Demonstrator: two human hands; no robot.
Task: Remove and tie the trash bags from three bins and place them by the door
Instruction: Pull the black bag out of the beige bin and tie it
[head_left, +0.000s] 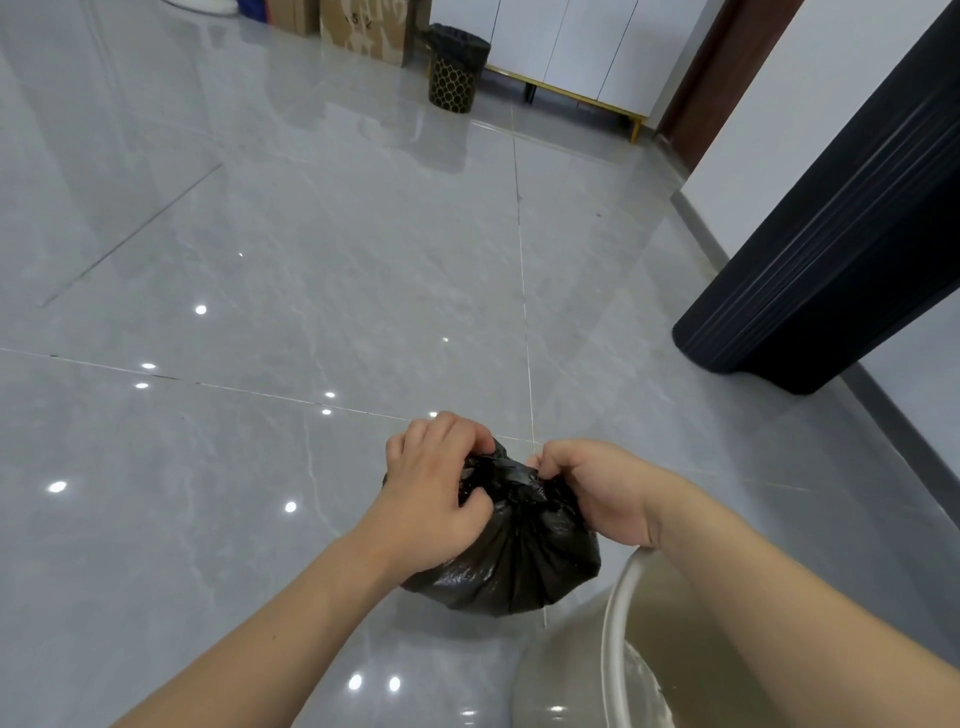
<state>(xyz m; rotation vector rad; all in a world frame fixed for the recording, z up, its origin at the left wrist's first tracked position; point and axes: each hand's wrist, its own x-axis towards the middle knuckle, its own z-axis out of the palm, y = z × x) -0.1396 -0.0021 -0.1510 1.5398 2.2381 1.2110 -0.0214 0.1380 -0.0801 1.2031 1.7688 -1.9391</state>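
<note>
A full black trash bag (511, 556) hangs just above the grey floor at the lower middle, its neck gathered into a bunch. My left hand (434, 483) grips the bunched top from the left. My right hand (597, 488) pinches the same bunch from the right. Directly below my right forearm stands a beige bin (621, 649) with a pale rim and no liner in it. Far across the room, a second bin (454, 70) with a black and gold honeycomb pattern holds a black liner.
Glossy grey tile floor (311, 291) stretches ahead. A dark ribbed column (826, 260) stands at the right by the white wall. Cardboard boxes (363, 26) and a white cabinet on gold legs (582, 47) line the far wall, beside a brown door frame (711, 78).
</note>
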